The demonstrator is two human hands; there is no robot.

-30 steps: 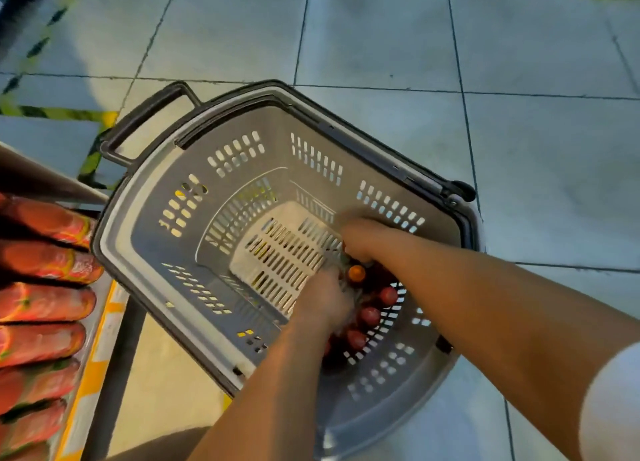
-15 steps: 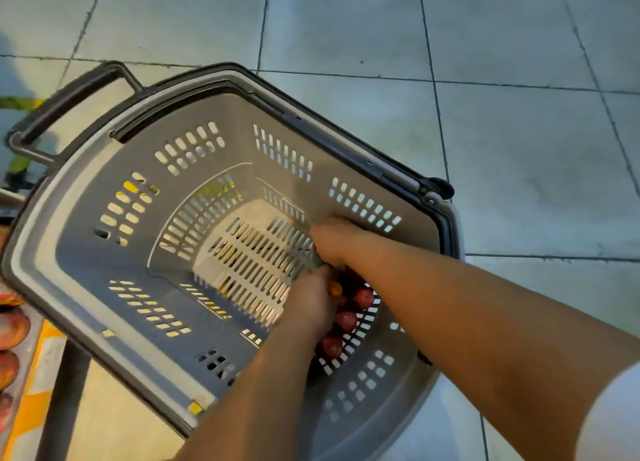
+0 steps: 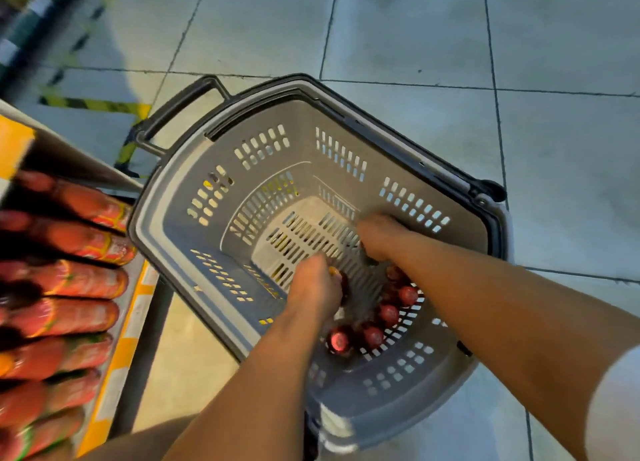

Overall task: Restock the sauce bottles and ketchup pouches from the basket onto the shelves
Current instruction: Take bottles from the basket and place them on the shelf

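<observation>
While both hands were down in the basket | left hand fingers curled round an orange-capped bottle | right hand grip hidden, cannot tell | red-capped bottles upright at basket's near-right corner | judged rigid, weighty, slick: grab body below cap.

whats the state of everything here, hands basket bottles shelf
left hand: down in the basket, fingers curled round an orange-capped bottle
right hand: down in the basket, grip hidden
basket: on the floor, nearly empty
red-capped bottles: upright, clustered in the near corner
carry handle: folded outward
shelf pouches: stocked in a row
</observation>
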